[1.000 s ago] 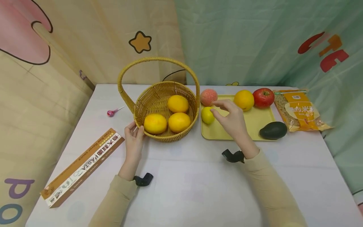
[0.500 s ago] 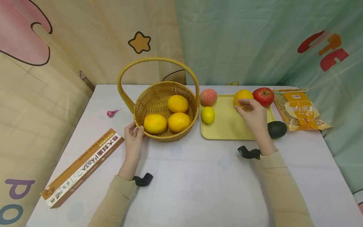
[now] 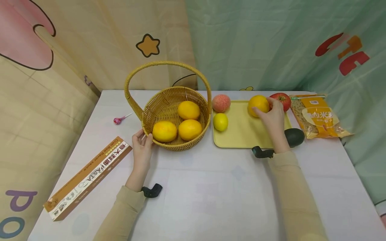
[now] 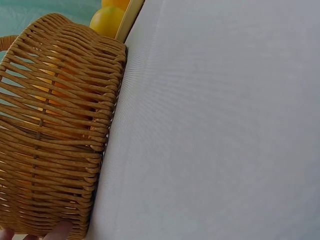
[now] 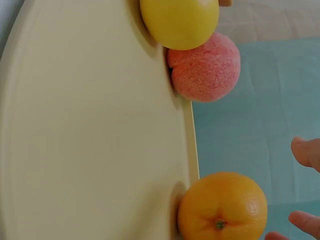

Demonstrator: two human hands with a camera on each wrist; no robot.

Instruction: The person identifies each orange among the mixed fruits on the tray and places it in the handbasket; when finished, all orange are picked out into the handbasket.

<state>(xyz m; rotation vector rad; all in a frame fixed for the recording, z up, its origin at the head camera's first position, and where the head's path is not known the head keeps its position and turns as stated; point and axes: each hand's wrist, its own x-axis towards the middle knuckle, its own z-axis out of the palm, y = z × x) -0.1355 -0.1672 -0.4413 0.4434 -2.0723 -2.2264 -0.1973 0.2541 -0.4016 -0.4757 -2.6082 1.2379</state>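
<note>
My left hand (image 3: 141,150) holds the front left side of the wicker basket (image 3: 144,125) with thumb and fingers; in the left wrist view its fingertips show against the wicker wall. Several oval yellow fruits lie inside, among them a front-left one (image 3: 164,131). Over the yellow tray (image 3: 235,140), my right hand (image 3: 272,122) is at the orange (image 3: 258,105), thumb in front and fingers at its right. From the right wrist, the fingers (image 5: 305,222) and thumb are spread and apart from the orange (image 5: 222,207). Behind that hand sits a red fruit (image 3: 282,100), partly covered.
A lemon (image 3: 220,122) and a pink peach (image 3: 221,103) lie at the tray's left end. At right are a dark green avocado (image 3: 295,137) and a bag of grain (image 3: 318,117). A lollipop (image 3: 117,120) and a long pasta box (image 3: 90,177) lie left of the basket.
My right hand has moved right from above the lemon, across the tray, and then forward to the orange. The left hand and the basket have stayed in place.
</note>
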